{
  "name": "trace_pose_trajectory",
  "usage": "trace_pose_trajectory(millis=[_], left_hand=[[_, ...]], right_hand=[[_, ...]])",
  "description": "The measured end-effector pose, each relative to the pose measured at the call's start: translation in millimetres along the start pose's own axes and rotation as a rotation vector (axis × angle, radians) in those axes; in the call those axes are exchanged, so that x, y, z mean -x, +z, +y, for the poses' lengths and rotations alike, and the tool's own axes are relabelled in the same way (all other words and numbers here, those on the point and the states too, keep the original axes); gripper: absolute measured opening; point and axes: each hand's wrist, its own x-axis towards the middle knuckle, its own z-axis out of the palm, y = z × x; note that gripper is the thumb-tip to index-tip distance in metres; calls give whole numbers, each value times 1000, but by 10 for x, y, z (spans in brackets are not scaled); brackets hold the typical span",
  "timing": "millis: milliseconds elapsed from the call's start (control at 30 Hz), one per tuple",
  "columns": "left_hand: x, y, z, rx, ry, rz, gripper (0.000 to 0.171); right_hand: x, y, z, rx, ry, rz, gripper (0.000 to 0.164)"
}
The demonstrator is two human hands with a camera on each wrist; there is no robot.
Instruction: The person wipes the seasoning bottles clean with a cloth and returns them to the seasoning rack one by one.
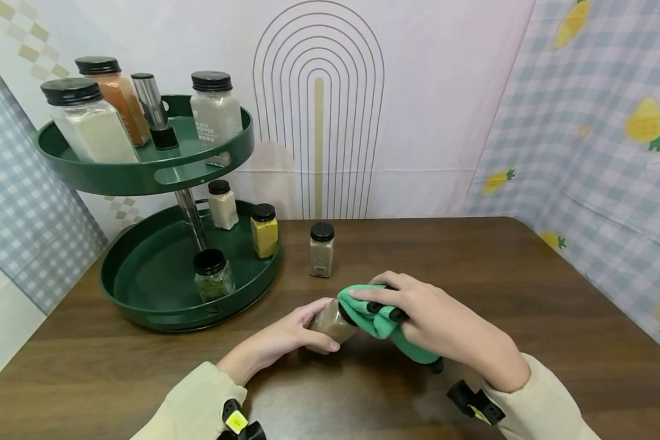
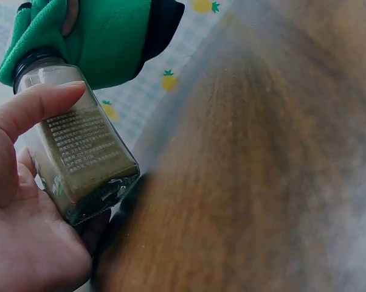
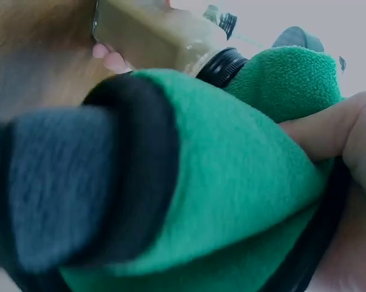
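Observation:
My left hand (image 1: pixel 297 333) grips a square glass spice jar (image 2: pixel 86 143) of brownish powder, tilted with its black-lidded end toward the right hand. Printed text covers the side of the jar that faces the left wrist camera. In my right hand (image 1: pixel 431 311) is a green cloth (image 3: pixel 231 164) with dark edging, bunched under the fingers and laid over the jar's black lid (image 3: pixel 222 67). Part of the lid shows beside the cloth in the right wrist view; its top is hidden.
Behind the hands a small black-lidded jar (image 1: pixel 321 253) stands on the wooden table (image 1: pixel 418 250). At left rises a two-tier green rack (image 1: pixel 143 318), with larger jars and a metal cylinder (image 1: pixel 155 110) on top and several small jars, one of them yellow (image 1: pixel 265 235), below.

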Motion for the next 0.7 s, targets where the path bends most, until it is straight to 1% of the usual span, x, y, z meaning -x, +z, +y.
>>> trace_pose_trajectory(millis=[133,233,333,533,600,667,700], left_hand=[[-17,13,8,-1,6,-5,60],[-7,11,7,-1,3,3,60],[-11,10,4,3,-5,10,61],[-15,12,-5,1,6,8,60],[-10,10,-4,-1,7,5,60],[-4,7,-2,-4,8,6,59],[-2,5,-1,-4,8,5,59]], right_hand=[[21,-10,-1,23,47,-7,71],[20,-11,8,42,74,-24,69],[29,-20,31,68,102,-46,67],[45,-72,69,139,161,-104,63],[43,-90,81,180,189,-82,60],[40,-102,89,199,194,-24,59],[36,-106,89,192,183,13,59]])
